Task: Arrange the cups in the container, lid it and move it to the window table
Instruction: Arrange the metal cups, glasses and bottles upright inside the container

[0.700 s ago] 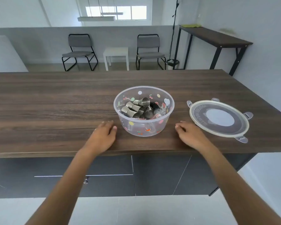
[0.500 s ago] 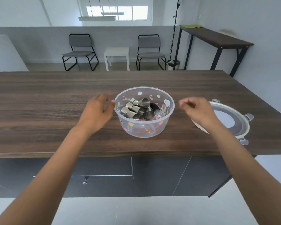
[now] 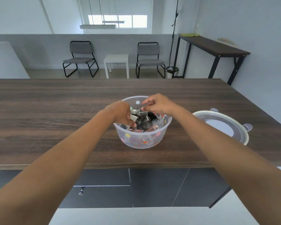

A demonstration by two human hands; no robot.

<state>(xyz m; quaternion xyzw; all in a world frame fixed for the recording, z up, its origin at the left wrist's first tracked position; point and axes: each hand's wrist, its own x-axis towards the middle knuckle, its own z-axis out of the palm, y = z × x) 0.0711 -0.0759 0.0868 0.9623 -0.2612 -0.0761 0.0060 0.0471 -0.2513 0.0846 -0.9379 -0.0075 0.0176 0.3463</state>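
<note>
A clear plastic container [image 3: 141, 143] with coloured dots stands on the dark wooden counter [image 3: 55, 111] near its front edge. Inside lie several steel cups [image 3: 145, 122] in a jumble, with small glass cups [image 3: 154, 127] at the front. My left hand [image 3: 120, 112] reaches in from the left, its fingers curled around a steel cup. My right hand [image 3: 159, 104] hovers over the far rim and pinches the topmost steel cup. The round lid [image 3: 243, 135] with clip tabs lies flat to the right, partly hidden by my right forearm.
Beyond the counter stand two grey chairs [image 3: 80, 60] [image 3: 150, 60] with a small white table [image 3: 116, 60] between them, under a window. A tall dark table [image 3: 214, 47] runs along the right wall. Dark cabinet fronts [image 3: 152, 187] sit below the counter.
Both hands have risen from beside the container and moved into it. They now meet over the steel cups. The container and the lid stay where they were.
</note>
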